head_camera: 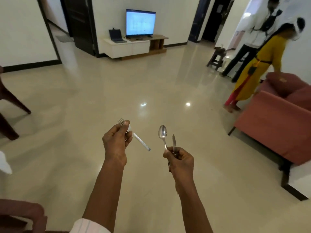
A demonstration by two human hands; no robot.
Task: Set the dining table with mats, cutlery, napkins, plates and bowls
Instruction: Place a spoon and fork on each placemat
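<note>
My left hand pinches a steel fork near its tines, which stick out past my thumb; the handle points down and to the right. A small white thing shows between the fingers. My right hand grips a steel spoon and a table knife by their handles, both pointing up. Both hands are held out over the bare floor. No dining table is in view.
A pink sofa stands at the right, with two people beside it. A dark chair is at the left edge, another chair at the bottom left. A TV unit stands against the far wall.
</note>
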